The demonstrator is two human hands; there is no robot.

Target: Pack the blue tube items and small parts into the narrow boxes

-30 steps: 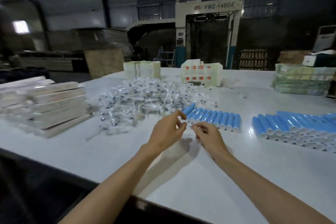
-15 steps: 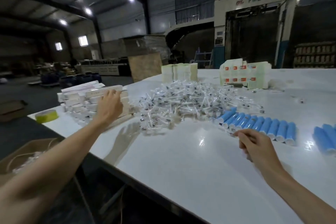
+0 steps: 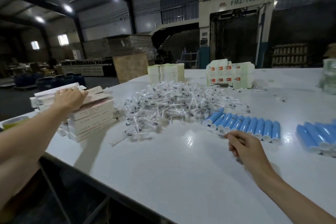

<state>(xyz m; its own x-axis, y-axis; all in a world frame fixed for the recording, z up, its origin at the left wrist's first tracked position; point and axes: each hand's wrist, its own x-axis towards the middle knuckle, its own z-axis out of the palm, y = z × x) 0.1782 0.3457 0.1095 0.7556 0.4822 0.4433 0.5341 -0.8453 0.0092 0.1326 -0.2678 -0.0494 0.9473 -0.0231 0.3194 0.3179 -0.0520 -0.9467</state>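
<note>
A dim warehouse hall; behind the work surface stands a machine marked FMZ-1450A (image 3: pixel 236 32). In front is a white table (image 3: pixel 163 172), its near edge running diagonally from mid-left to the bottom of the frame.

Left to right:
- A yellow-green tape roll (image 3: pixel 14 122) sits at the table's left edge.
- A stack of narrow boxes (image 3: pixel 92 114) lies close to that edge. The left hand (image 3: pixel 70 99) rests on the top box, fingers extended over its lid rather than closed round it.
- A loose pile of small parts (image 3: pixel 172 103) in clear wrappers is heaped just beside the boxes, with a few strays reaching toward the near edge.
- A row of blue tubes (image 3: pixel 245 126) lies side by side, touching the pile's right fringe.
- The right hand (image 3: pixel 243 146) is just in front of this row, fingers curled narrow and pinching what appears to be one wrapped part (image 3: pixel 219 132); blur hides its detail.
- A second group of tubes (image 3: pixel 318 138) lies at the right border, apart from the row.

The far side carries cream packs (image 3: pixel 166 74) and white packs with orange labels (image 3: pixel 230 75). Bare tabletop extends from the pile and tubes to the near edge.
</note>
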